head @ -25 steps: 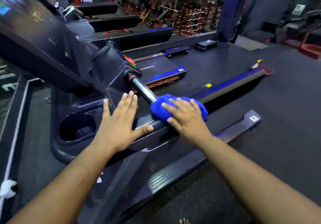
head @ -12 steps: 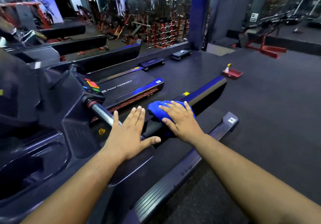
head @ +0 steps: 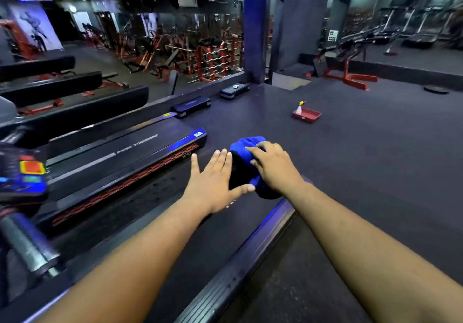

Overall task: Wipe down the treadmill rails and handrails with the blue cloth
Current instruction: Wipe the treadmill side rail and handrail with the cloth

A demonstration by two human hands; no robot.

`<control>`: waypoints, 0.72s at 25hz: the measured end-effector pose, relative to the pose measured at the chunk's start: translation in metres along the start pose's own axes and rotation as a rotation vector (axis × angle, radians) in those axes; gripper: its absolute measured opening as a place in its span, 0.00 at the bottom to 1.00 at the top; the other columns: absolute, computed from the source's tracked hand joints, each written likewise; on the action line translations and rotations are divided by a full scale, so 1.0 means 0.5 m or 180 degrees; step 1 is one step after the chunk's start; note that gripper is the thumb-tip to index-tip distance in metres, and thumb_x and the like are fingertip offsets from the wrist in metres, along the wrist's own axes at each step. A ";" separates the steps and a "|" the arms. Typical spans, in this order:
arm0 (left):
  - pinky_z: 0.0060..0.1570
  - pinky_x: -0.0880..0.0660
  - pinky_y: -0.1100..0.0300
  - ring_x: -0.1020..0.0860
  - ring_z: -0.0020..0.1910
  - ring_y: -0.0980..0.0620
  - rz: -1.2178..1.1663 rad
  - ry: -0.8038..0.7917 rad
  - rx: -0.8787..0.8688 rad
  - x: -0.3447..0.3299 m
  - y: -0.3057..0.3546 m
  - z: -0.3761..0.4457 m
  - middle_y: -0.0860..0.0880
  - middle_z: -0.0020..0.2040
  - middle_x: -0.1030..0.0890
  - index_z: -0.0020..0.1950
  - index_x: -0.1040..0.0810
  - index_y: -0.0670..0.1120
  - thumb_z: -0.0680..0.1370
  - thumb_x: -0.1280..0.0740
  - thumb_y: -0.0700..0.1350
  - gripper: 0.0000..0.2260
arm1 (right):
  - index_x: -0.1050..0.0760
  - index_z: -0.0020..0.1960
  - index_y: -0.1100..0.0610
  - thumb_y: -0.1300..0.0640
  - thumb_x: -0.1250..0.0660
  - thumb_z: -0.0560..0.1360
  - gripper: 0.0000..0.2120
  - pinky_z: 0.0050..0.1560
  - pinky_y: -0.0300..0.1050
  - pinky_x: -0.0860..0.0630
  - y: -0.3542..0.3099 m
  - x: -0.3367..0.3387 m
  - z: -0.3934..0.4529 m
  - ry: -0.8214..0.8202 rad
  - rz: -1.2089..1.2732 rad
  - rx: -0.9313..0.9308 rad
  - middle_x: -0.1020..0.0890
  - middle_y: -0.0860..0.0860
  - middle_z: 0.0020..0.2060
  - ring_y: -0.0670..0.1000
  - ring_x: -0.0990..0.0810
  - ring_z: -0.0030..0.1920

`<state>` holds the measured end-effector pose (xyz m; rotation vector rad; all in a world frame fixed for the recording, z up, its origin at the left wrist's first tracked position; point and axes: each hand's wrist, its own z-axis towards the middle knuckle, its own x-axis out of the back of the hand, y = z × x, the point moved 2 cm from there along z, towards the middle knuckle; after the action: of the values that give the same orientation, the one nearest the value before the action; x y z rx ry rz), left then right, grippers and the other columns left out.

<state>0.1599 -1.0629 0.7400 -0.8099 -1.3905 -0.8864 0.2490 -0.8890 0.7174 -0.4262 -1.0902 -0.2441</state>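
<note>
**Cloth reaches the far end of the treadmill handrail**

A person's right hand (head: 274, 166) presses the bunched blue cloth (head: 246, 147) over the rounded end of the black padded treadmill handrail (head: 239, 172), its fingers (head: 253, 150) curled onto the cloth and gripping it; the left hand (head: 215, 179) lies beside it with fingers released and spread flat, thumb out toward the cloth; whether that palm bears on the handrail or hovers just above it cannot be told. The step in hand appears to be the wipe of this handrail's tip; the next move likely calls for drawing the cloth back along the bar, or going down to the long grey ribbed side rail (head: 240, 270) below, which looks untouched. The handrail is almost wholly hidden under both hands; the console with coloured buttons (head: 23, 172) at the left edge is blurred and cut off; a small spray bottle (head: 299, 108) stands in a red plastic tray (head: 309, 117) on the dark gym floor, well apart.
</note>
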 end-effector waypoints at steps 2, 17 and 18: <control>0.74 0.65 0.34 0.58 0.81 0.54 -0.0220 0.0022 -0.0052 -0.006 0.066 0.098 0.50 0.82 0.55 0.81 0.58 0.45 0.68 0.62 0.78 0.52 | 0.23 0.55 0.55 0.58 0.37 0.79 0.07 0.50 0.52 0.27 0.074 0.031 0.014 0.0144 0.0372 -0.0151 0.20 0.54 0.52 0.61 0.23 0.53; 0.56 0.22 0.45 0.19 0.46 0.49 -0.5224 -0.0744 -0.0056 -0.109 0.526 0.724 0.45 0.47 0.15 0.49 0.17 0.47 0.74 0.34 0.40 0.08 | 0.24 0.66 0.44 0.46 0.32 0.77 0.17 0.70 0.54 0.32 0.666 0.095 0.026 0.0761 0.1591 -0.2149 0.26 0.48 0.60 0.52 0.29 0.66; 0.56 0.22 0.45 0.20 0.46 0.47 -0.5380 -0.0868 0.0041 -0.118 0.551 0.764 0.45 0.46 0.15 0.48 0.17 0.48 0.72 0.35 0.42 0.09 | 0.27 0.68 0.44 0.47 0.32 0.78 0.19 0.71 0.52 0.33 0.707 0.106 0.026 0.0808 0.1655 -0.2419 0.28 0.48 0.64 0.52 0.31 0.68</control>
<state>0.2289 -0.5948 0.7030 0.5393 -2.2367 -2.0152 0.4023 -0.5668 0.6944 -1.2988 -0.5735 -0.2346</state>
